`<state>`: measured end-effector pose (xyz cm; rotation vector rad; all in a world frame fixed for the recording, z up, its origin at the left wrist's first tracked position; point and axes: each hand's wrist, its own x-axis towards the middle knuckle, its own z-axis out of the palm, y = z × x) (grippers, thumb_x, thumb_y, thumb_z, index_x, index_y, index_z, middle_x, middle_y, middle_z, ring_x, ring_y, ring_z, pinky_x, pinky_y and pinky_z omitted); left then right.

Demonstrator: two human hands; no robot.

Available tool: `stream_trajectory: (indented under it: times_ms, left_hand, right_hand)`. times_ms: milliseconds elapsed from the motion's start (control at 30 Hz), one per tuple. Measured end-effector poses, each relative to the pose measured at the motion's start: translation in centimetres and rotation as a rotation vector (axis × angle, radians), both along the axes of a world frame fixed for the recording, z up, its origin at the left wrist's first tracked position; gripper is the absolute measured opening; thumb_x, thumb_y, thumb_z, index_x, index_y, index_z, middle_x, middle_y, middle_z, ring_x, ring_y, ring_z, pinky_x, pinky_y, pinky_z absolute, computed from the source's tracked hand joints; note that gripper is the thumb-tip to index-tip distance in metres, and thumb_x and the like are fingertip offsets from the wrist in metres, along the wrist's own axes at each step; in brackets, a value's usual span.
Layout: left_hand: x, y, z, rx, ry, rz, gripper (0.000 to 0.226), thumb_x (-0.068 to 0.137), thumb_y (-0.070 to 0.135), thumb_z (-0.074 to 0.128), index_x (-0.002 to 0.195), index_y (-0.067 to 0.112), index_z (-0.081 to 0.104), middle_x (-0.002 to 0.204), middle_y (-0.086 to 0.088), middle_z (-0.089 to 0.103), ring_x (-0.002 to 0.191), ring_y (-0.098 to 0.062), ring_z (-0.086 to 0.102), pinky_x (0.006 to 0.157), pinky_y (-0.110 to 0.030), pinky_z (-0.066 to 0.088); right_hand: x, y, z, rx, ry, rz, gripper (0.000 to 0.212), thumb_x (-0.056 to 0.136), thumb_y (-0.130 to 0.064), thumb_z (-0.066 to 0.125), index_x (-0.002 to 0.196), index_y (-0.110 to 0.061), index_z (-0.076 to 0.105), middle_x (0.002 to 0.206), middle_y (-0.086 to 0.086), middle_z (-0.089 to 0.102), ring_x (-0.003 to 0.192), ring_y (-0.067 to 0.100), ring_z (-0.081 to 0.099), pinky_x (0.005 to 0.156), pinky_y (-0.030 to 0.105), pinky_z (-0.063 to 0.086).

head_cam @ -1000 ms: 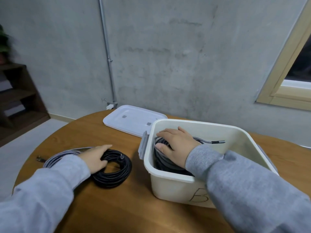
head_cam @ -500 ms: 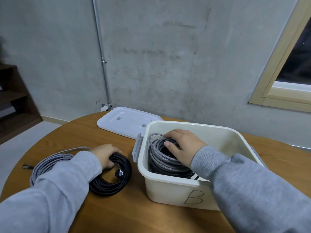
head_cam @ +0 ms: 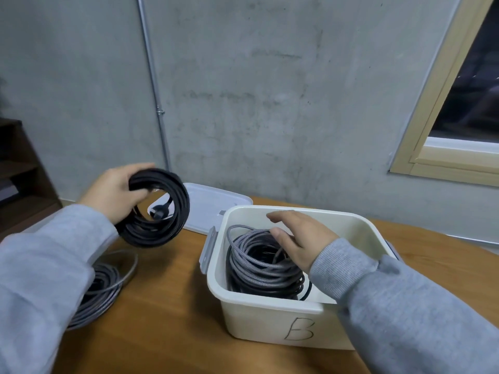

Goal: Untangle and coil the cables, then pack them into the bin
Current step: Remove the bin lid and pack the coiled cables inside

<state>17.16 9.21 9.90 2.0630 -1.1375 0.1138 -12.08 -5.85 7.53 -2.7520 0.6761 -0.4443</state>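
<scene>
Left hand (head_cam: 116, 193) grips a black coil (head_cam: 159, 211) raised at frame left; right hand (head_cam: 299, 238), fingers straight, hovers inside the bin (head_cam: 270, 317).

Wooden table (head_cam: 167, 306): bin (head_cam: 270, 319), lid (head_cam: 216, 209), grey cable coil (head_cam: 102, 292).

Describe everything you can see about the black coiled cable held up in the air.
The black coiled cable is a matte, round-sheathed cord wound into a neat ring of many loops. A black plug end dangles inside the ring. The person's left hand grips the coil's upper left side, fingers curled round the bundled loops, holding it tilted above the brown wooden table, off the surface. It hangs left of the cream plastic bin, not yet inside, in front of the white lid.
</scene>
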Motion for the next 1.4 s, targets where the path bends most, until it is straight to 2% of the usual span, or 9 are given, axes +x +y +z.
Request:
stream_trajectory:
  times_ms: [133, 333, 467, 567, 700, 833, 1033, 1133, 1400]
  left_hand:
    - [-4.1, -3.1, 3.0, -0.032, -0.024, -0.045, 0.048, 0.085, 0.002, 0.063, 0.13, 0.016, 0.058, 0.1, 0.0, 0.063, 0.099, -0.02, 0.06, 0.088, -0.027, 0.04]
    - [-10.7, -8.3, 3.7, 0.089, -0.028, -0.266, 0.036, 0.087, 0.011, 0.06, 0.12, 0.026, 0.058, 0.084, 0.009, 0.064, 0.07, -0.014, 0.058, 0.077, -0.031, 0.049]
    - [-12.9, -11.0, 0.0, 0.395, -0.036, -0.36, 0.014, 0.083, 0.021, 0.064, 0.096, 0.026, 0.064, 0.084, 0.005, 0.068, 0.072, -0.012, 0.061, 0.073, -0.029, 0.049]
    - [-13.3, -11.6, -3.2, 0.687, -0.165, -0.374, 0.024, 0.084, 0.04, 0.061, 0.101, 0.022, 0.064, 0.097, 0.001, 0.068, 0.092, -0.018, 0.061, 0.086, -0.034, 0.048]
    - [-13.1, -10.1, -2.4, 0.558, -0.231, -0.388, 0.029, 0.092, 0.044, 0.049, 0.104, 0.018, 0.056, 0.103, -0.001, 0.061, 0.105, -0.023, 0.054, 0.092, -0.031, 0.037]
    - [-11.5, -6.8, -2.1, 0.576, -0.114, -0.417, 0.097, 0.063, 0.075, 0.023, 0.145, 0.025, 0.034, 0.148, 0.007, 0.036, 0.137, -0.009, 0.029, 0.109, -0.019, 0.015]
    - [-11.2, -4.9, -6.0, 0.332, 0.137, -0.507, 0.056, 0.1, 0.031, 0.037, 0.142, 0.04, -0.001, 0.149, 0.021, -0.007, 0.136, 0.011, -0.013, 0.103, -0.001, -0.008]
    - [-11.0, -5.5, -6.4, 0.207, 0.227, -0.531, 0.049, 0.101, 0.027, 0.037, 0.133, 0.048, 0.006, 0.157, 0.014, 0.009, 0.144, 0.004, 0.004, 0.118, -0.02, 0.003]
    - [-9.2, -3.3, -6.2, 0.016, 0.327, -0.345, 0.054, 0.095, 0.037, 0.04, 0.147, 0.029, 0.026, 0.149, 0.017, 0.028, 0.135, 0.004, 0.023, 0.107, -0.016, 0.019]
  right_hand:
    - [-0.6, 0.1, 0.5, 0.067, -0.156, 0.056, 0.069, 0.086, -0.054, 0.029, 0.148, -0.025, 0.02, 0.147, -0.007, 0.036, 0.132, 0.006, 0.036, 0.1, 0.012, 0.024]
    - [-2.0, 0.3, 2.5, 0.128, -0.456, 0.138, 0.058, 0.084, -0.07, 0.029, 0.133, -0.05, 0.005, 0.141, -0.027, 0.019, 0.134, 0.002, 0.033, 0.109, 0.016, 0.028]
    - [-2.5, -0.1, 1.9, 0.181, -0.269, 0.069, 0.079, 0.08, -0.064, 0.037, 0.147, -0.028, 0.016, 0.143, -0.016, 0.028, 0.128, -0.008, 0.027, 0.102, 0.001, 0.017]
    - [-1.9, -0.2, 0.2, 0.168, 0.052, 0.009, 0.08, 0.083, -0.06, 0.034, 0.15, -0.018, 0.019, 0.155, -0.002, 0.021, 0.14, 0.006, 0.022, 0.106, 0.009, 0.01]
    - [-1.3, -0.8, 0.4, 0.15, 0.158, -0.032, 0.08, 0.089, -0.063, 0.04, 0.151, -0.017, 0.018, 0.157, -0.003, 0.019, 0.141, 0.011, 0.023, 0.11, 0.017, 0.015]
    - [-0.6, -1.2, 1.3, 0.208, 0.232, -0.025, 0.094, 0.083, -0.06, 0.056, 0.152, -0.016, 0.01, 0.156, -0.002, 0.021, 0.14, 0.014, 0.027, 0.111, 0.021, 0.021]
    - [1.2, -0.7, -0.1, 0.25, 0.21, -0.049, 0.108, 0.072, -0.06, 0.068, 0.151, -0.012, 0.012, 0.155, 0.001, 0.02, 0.14, 0.016, 0.025, 0.115, 0.026, 0.02]
    - [1.6, -0.6, -0.9, 0.283, 0.258, -0.088, 0.105, 0.075, -0.061, 0.065, 0.151, -0.012, 0.011, 0.155, 0.002, 0.017, 0.141, 0.019, 0.024, 0.115, 0.031, 0.022]
    - [1.9, 1.0, -1.7, 0.12, 0.346, -0.178, 0.107, 0.078, -0.071, 0.05, 0.151, -0.013, -0.001, 0.159, 0.002, 0.001, 0.146, 0.019, 0.005, 0.118, 0.041, 0.013]
